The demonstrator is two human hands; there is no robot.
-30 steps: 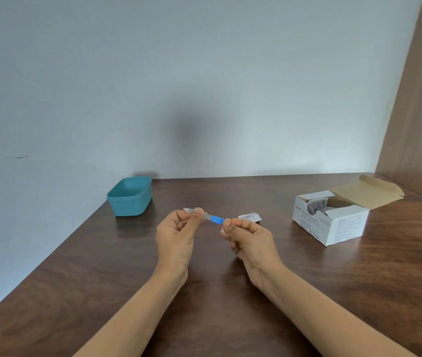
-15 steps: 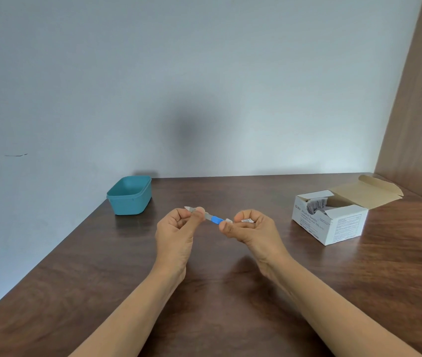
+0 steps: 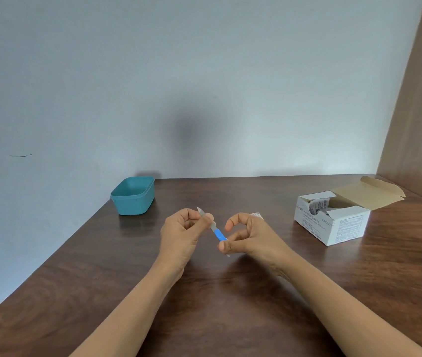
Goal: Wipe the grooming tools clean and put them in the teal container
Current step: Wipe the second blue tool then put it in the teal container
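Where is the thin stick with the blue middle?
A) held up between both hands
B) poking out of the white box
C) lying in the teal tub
A: the left hand pinches the upper end of the stick and the right hand pinches its lower end.

The white box (image 3: 315, 222) on the desk (image 3: 230, 310) bears "BD" and "Alcohol Swabs" on its long side. The finer print beneath and on the end panel is too small to read.
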